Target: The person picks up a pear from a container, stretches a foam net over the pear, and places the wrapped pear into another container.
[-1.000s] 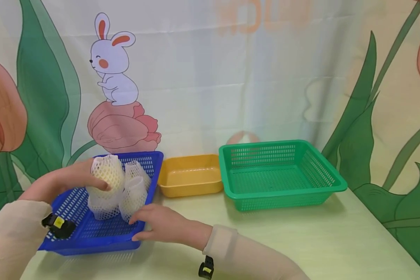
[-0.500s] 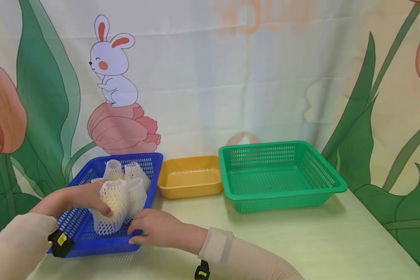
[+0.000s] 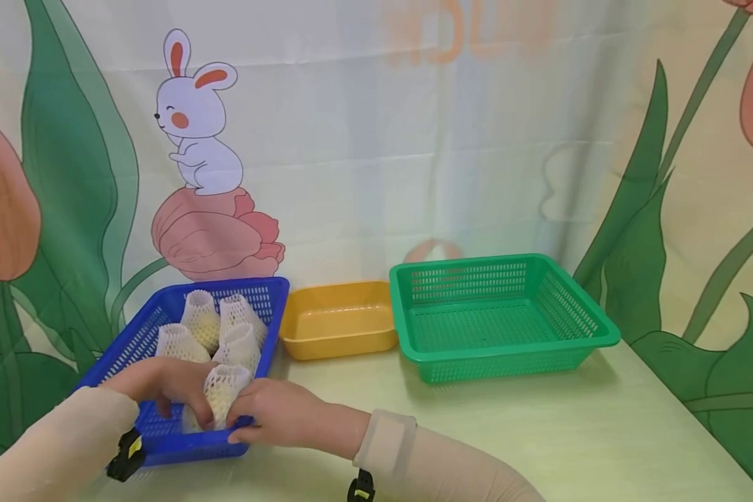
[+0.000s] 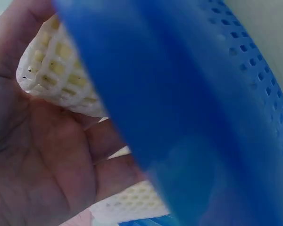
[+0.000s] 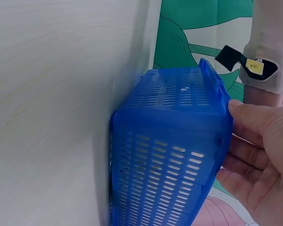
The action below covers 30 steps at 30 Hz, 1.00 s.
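Note:
A white foam fruit net (image 3: 227, 382) with something pale yellow inside stands at the front right of the blue basket (image 3: 188, 440). My left hand (image 3: 185, 385) holds it from the left, thumb toward the front. In the left wrist view the net (image 4: 56, 70) lies between thumb and fingers, partly hidden by the basket's rim. Behind it in the basket stand several more foam nets (image 3: 178, 345), their open ends up. My right hand (image 3: 282, 415) grips the basket's rim near the front right corner; the right wrist view shows fingers and thumb on the rim (image 5: 221, 103).
A yellow tray (image 3: 339, 341) stands to the right of the blue basket, against the printed cloth backdrop (image 3: 326, 174). Farther right is a green basket (image 3: 508, 355) with slotted walls. All stand on a pale green tabletop (image 3: 477, 425).
My left hand has carried the netted piece from the back of the blue basket down toward its front right corner, uncovering the nets behind. My right hand stays at the rim.

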{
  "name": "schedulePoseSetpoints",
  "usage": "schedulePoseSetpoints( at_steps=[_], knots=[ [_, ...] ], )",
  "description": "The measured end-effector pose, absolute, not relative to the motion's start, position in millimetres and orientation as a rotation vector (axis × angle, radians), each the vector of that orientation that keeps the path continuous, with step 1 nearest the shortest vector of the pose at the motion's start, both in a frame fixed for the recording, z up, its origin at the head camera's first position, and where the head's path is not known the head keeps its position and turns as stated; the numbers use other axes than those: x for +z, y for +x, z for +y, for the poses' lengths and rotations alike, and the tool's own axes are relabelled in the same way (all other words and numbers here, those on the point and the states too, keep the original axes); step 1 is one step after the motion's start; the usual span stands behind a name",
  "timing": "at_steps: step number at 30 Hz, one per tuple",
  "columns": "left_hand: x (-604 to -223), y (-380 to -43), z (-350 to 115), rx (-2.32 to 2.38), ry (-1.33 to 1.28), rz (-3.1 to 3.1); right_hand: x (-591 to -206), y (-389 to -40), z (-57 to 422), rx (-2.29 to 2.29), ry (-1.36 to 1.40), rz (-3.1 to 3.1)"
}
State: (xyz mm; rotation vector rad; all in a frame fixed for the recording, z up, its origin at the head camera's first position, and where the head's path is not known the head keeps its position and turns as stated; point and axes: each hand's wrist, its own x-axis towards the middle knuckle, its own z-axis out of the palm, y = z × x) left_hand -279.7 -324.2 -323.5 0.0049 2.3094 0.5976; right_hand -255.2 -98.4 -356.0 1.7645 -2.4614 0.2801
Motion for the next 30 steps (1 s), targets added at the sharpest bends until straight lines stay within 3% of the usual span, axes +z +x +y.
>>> schedulePoseSetpoints(
  at_steps=[17, 30],
  knots=[
    [-320, -279, -302, 0.311, -0.157, 2.334, -357, -248, -94, 0.293, 1.745, -2.420],
    [-307, -284, -289, 0.149, -0.087, 2.383, -351, -256, -85, 0.305, 1.793, -2.496]
  ],
)
